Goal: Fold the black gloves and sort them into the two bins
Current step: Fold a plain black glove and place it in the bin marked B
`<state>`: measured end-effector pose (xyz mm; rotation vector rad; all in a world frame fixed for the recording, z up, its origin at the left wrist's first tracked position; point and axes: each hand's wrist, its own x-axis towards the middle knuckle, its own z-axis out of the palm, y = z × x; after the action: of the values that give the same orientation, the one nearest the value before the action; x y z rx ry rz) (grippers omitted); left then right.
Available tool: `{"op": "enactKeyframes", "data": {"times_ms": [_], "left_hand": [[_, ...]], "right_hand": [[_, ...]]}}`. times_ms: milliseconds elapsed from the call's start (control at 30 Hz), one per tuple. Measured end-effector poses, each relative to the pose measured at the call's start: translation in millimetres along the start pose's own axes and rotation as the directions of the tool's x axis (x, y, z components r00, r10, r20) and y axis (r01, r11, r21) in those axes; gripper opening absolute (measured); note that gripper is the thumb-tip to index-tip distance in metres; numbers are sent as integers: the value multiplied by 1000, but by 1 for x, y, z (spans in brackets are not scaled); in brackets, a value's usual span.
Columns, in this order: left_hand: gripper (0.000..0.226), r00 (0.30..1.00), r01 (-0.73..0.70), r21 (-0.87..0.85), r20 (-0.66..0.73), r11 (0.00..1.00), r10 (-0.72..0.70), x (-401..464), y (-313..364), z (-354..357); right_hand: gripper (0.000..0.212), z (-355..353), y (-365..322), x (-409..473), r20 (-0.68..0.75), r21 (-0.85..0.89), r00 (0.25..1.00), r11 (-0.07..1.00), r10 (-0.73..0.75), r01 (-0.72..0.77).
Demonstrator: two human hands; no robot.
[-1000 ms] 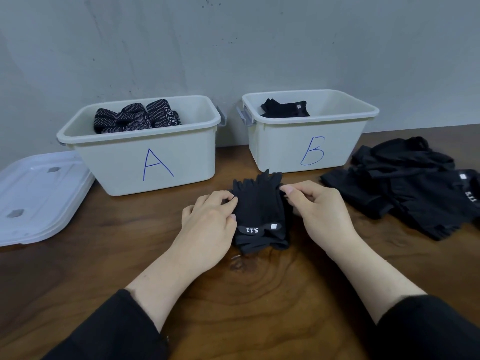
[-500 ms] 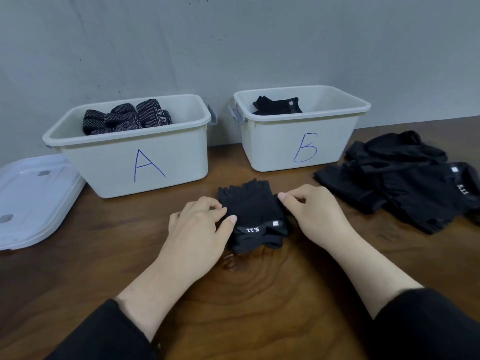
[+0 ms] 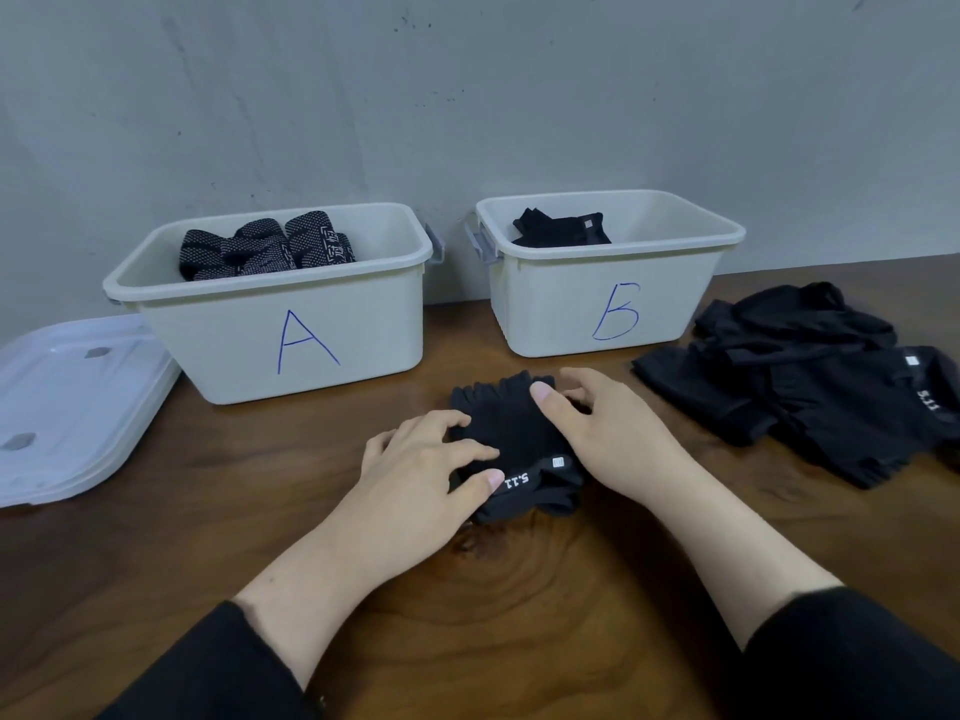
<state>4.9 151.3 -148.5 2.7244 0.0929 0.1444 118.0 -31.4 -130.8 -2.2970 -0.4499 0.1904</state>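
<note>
A folded pair of black gloves (image 3: 519, 439) with a white "5.11" cuff label lies on the wooden table in front of the two bins. My left hand (image 3: 415, 475) grips its left side, thumb pressed on the cuff near the label. My right hand (image 3: 618, 439) grips the right side, thumb lying across the top near the glove fingers. Bin A (image 3: 363, 324) holds several patterned black gloves (image 3: 265, 249). Bin B (image 3: 550, 304) holds a plain black folded glove (image 3: 563, 232). A pile of unfolded black gloves (image 3: 810, 387) lies at the right.
A white plastic lid (image 3: 67, 402) lies flat on the table left of bin A. The grey wall stands directly behind both bins. Bare wood (image 3: 519, 589) shows between my forearms and the folded gloves.
My left thumb has slid down onto the cuff by the label, and my right thumb has come further over the top of the gloves. The gloves still lie on the table.
</note>
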Motion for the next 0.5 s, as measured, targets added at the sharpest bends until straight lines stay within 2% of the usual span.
{"op": "enactKeyframes", "data": {"times_ms": [100,167,300,400,500], "left_hand": [[38,999,-18,-12,28,1000,19,1,0,0],[37,999,-19,-21,40,1000,20,0,0,-1],[33,1000,-6,-99,-1,995,6,-5,-2,-3],[37,991,64,-294,-90,954,-95,-4,-3,-7],[64,975,167,-436,-62,884,-214,-1,-3,-10]], "right_hand": [[75,0,-8,10,-2,-7,1000,1000,27,-27],[73,3,-8,14,7,22,999,999,33,-34],[62,12,-5,10,-14,278,1000,961,-6,10],[58,9,-6,6,-89,523,996,851,-11,56],[52,4,-15,2,-139,718,990,686,-30,122]]}}
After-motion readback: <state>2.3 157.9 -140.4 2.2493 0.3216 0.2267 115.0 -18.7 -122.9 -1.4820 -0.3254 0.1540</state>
